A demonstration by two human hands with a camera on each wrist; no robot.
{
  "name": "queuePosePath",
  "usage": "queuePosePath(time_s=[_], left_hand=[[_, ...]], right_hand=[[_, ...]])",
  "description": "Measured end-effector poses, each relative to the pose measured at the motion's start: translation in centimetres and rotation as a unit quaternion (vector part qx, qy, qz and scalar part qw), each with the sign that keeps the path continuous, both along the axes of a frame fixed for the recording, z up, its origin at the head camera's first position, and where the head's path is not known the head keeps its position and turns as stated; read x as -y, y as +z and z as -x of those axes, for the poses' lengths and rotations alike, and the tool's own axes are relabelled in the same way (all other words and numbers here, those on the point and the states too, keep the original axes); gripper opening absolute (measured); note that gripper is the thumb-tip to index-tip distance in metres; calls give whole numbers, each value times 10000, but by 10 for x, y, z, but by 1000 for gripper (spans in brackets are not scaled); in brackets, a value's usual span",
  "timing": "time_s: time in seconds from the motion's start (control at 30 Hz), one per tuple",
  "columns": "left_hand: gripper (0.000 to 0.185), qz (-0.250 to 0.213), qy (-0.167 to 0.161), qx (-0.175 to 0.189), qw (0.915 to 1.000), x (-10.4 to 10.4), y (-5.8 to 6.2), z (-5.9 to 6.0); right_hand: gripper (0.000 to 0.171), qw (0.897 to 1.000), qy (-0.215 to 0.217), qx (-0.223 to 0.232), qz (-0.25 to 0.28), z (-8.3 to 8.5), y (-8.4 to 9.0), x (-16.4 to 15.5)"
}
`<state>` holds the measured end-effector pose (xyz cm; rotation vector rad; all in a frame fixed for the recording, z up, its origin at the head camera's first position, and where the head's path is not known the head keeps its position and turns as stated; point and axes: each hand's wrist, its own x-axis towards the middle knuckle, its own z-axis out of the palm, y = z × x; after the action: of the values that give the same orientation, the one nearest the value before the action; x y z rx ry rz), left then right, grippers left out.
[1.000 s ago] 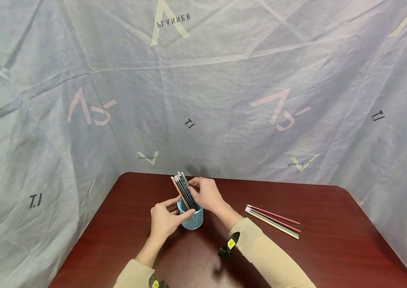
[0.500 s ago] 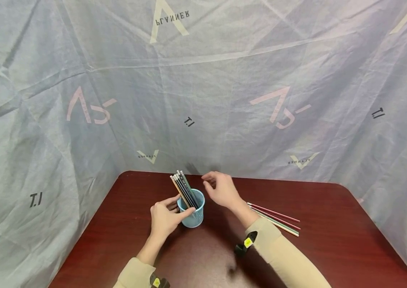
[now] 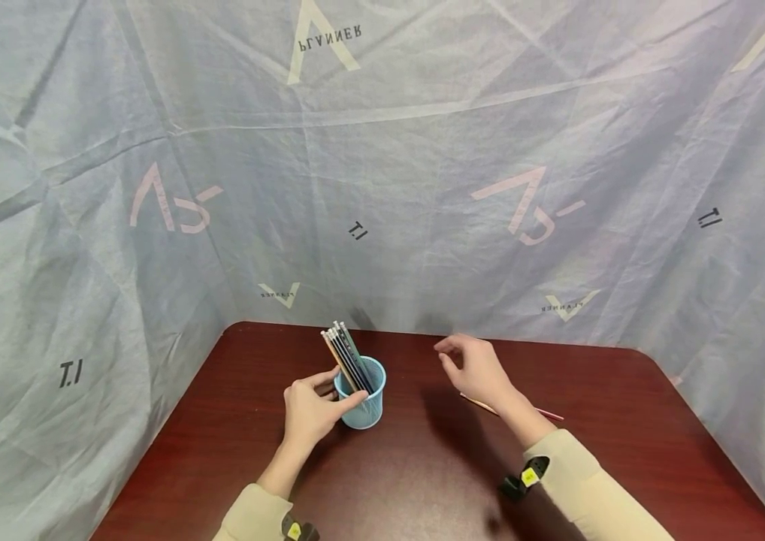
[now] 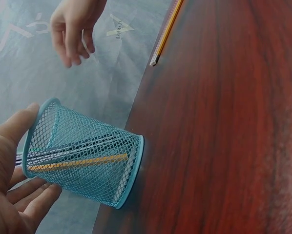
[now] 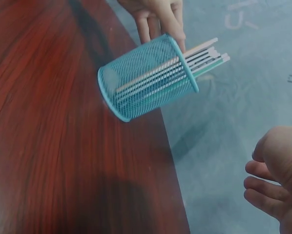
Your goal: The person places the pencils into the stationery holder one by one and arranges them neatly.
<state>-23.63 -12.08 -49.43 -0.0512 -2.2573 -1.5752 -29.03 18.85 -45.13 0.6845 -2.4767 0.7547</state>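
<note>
A light blue wire-mesh pencil cup [image 3: 364, 413] stands upright on the table, with several pencils [image 3: 345, 353] leaning to the left inside it, eraser ends up. My left hand [image 3: 311, 412] grips the cup near its rim, thumb on the near side and fingers on the far left. Over the table to the right, my right hand [image 3: 480, 372] is in the air with loosely bent fingers and nothing in them; the right wrist view shows the same hand [image 5: 278, 180] apart from the cup. Beneath that arm lie loose pencils, a yellowish one [image 3: 480, 404] and a red one [image 3: 550, 414], partly hidden.
The dark red wooden table [image 3: 382, 488] has rounded far corners. A grey printed cloth [image 3: 409, 188] hangs behind it and along both sides. In the left wrist view a yellow pencil [image 4: 168, 29] lies on the table beyond the cup.
My right hand has left the pencils in the cup and moved to the right, now over the loose pencils. My left hand and the cup have stayed in place.
</note>
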Motion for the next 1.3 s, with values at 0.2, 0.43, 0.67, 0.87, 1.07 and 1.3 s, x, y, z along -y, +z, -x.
queuePosePath(time_s=[0.2,0.43,0.67,0.87,1.07,1.3], left_hand=[[70,7,-71,-1,10000,-1,0,1],[68,107,165,-2,9998,4,-3,0],[70,37,13,-46,10000,2,-2,1],[71,-25,30,81,10000,0,-2,1],[69,2,57,2,10000,0,-1,2],[69,-31,72,62,10000,1,-1,3]], right_hand=[[13,9999,-85,95,-114,-10,-4,-21],[14,9992,-68,186,-341,-18,-14,-37],[16,9985,-209,32,-504,-26,-25,-61],[16,9934,-335,-166,-1082,-39,-51,-75],[16,9900,-709,-128,-1211,-48,-61,-84],[18,9880,-829,109,-1298,-52,-63,-89]])
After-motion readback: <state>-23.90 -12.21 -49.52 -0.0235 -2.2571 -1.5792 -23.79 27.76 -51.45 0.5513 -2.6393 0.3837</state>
